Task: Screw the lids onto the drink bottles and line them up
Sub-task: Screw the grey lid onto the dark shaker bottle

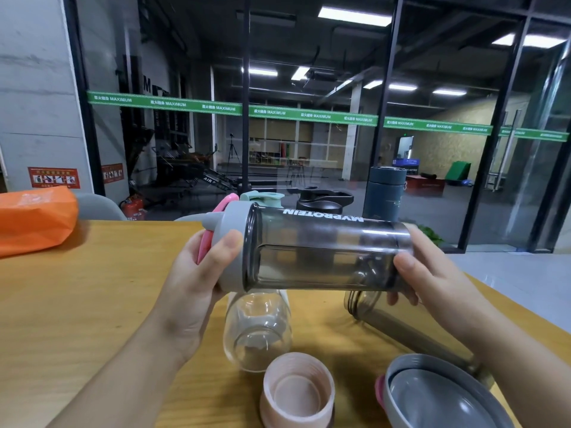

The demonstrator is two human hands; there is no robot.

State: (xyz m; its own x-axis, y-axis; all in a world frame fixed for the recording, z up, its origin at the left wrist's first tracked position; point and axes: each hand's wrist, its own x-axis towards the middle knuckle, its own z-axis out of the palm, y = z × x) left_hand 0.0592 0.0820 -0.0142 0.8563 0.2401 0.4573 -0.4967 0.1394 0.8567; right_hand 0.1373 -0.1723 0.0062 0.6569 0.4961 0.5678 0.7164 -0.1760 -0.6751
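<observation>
I hold a smoky grey shaker bottle [324, 251] sideways above the table, its printed name upside down. My left hand [197, 273] grips its grey lid [230, 242], which has a pink flip tab and sits on the bottle's mouth. My right hand [429, 273] grips the bottle's base. Below lie a clear glass bottle [258, 332] and another smoky bottle [398, 329] without lids. A pink lid [298, 390] and a grey lid [438, 396] lie upside down near the front edge.
Behind the held bottle stand a bottle with a mint lid [262, 197], a black-lidded shaker [324, 200] and a dark blue flask [386, 193]. An orange bag [34, 220] lies on the wooden table [92, 304] at the far left. A glass wall stands behind the table.
</observation>
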